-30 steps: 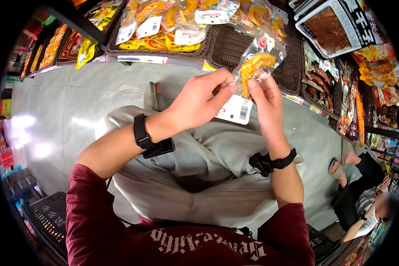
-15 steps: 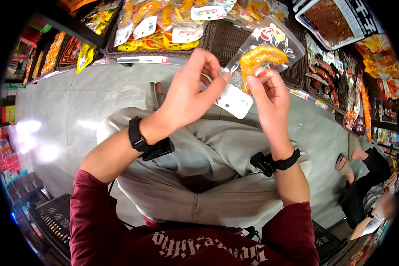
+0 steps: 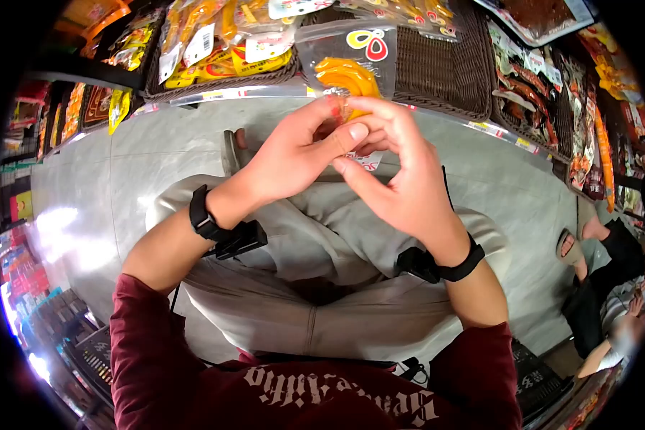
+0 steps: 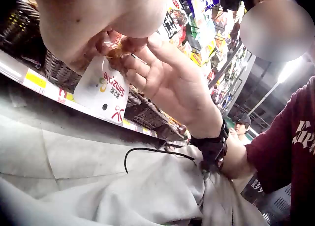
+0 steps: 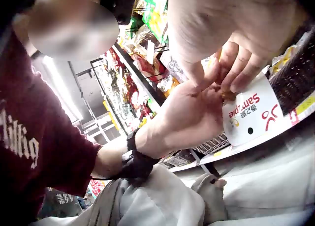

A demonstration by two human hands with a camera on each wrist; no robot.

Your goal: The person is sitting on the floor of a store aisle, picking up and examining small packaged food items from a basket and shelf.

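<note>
A clear plastic snack packet [image 3: 347,72] with a curved orange-yellow piece of food inside stands up beyond both hands in the head view. My left hand [image 3: 287,154] pinches its lower part from the left. Close against those fingers, my right hand [image 3: 408,168] has curled fingers on the same part, its thumb toward me. Below the hands hangs the packet's white label [image 4: 101,90], printed with red lettering and a small round hole; the right wrist view shows this label [image 5: 251,113] too. Fingers hide the packet's middle.
Brown wicker baskets [image 3: 441,68] line the shelf ahead, one holding similar packets [image 3: 229,36] on the left. Sausage-like packs [image 3: 527,93] lie to the right. Price tags run along the shelf edge [image 3: 229,93]. Another person [image 3: 602,279] sits low at the far right.
The packet has moved left and turned more upright. My right hand has swung left to meet my left hand, and the white label is now mostly behind the fingers in the head view.
</note>
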